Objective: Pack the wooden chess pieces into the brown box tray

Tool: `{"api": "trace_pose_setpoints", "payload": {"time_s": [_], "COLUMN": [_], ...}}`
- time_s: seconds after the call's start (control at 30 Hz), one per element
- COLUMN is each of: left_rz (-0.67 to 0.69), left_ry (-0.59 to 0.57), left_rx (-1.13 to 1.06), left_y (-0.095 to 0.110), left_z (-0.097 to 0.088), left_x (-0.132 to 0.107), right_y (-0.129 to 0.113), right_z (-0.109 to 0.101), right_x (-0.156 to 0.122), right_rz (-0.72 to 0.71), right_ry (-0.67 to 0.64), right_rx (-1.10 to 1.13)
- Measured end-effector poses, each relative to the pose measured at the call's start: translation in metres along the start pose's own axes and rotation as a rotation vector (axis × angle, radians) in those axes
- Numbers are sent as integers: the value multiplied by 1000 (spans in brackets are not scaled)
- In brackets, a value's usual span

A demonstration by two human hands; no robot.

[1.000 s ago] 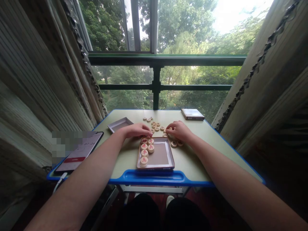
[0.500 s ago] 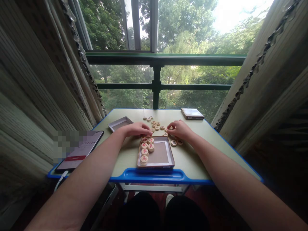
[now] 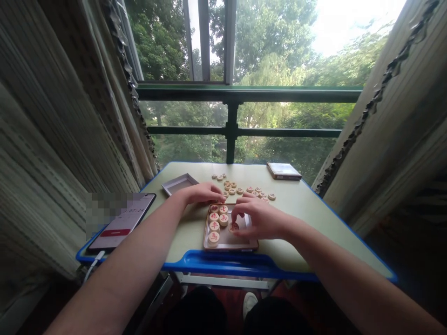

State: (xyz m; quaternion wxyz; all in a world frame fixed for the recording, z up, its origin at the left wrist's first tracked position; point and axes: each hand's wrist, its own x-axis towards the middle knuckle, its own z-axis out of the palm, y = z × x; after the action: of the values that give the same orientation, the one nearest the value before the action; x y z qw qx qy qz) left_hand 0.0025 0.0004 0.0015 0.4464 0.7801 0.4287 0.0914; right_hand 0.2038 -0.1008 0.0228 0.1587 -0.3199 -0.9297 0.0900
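My right hand (image 3: 256, 216) is over the open shallow box (image 3: 240, 246), its thumb and fingers closed on a round wooden Chinese chess piece (image 3: 233, 227) with a red mark. This piece is low over the box's bare right part, and I cannot tell whether it touches the bottom. Red-lettered Chinese chess pieces (image 3: 214, 226) fill the box's left side, with two more in a second column. At the box's far left corner my left hand (image 3: 204, 192) has its fingers curled together. A small tan and red shape shows under its fingertips, too hidden to make out.
Several loose chess pieces (image 3: 232, 191) lie scattered beyond the box. An empty lid (image 3: 179, 184) is behind my left forearm, and a flat box (image 3: 284, 170) lies at the far right. A plugged-in phone (image 3: 122, 223) rests at the left edge of the blue-rimmed table (image 3: 314, 242).
My right hand has moved from the loose pieces on the right, left and towards me into the box, carrying a chess piece. My left hand has stayed by the box corner. The view has shifted slightly.
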Motion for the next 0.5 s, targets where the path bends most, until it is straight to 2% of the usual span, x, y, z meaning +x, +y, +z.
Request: {"api": "trace_pose_setpoints", "payload": {"time_s": [0.17,0.5], "left_rz": [-5,-3], "left_ry": [-6,-24], "left_rx": [-2,-30], "left_y": [0,3], "left_z": [0,-1], "left_x": [1,-1], "right_y": [-5,5], "right_z": [5,6], "right_x": [0,0], "right_rz": [26,37], "right_ry": [-22,-57], "right_rx": [-70,-91]}}
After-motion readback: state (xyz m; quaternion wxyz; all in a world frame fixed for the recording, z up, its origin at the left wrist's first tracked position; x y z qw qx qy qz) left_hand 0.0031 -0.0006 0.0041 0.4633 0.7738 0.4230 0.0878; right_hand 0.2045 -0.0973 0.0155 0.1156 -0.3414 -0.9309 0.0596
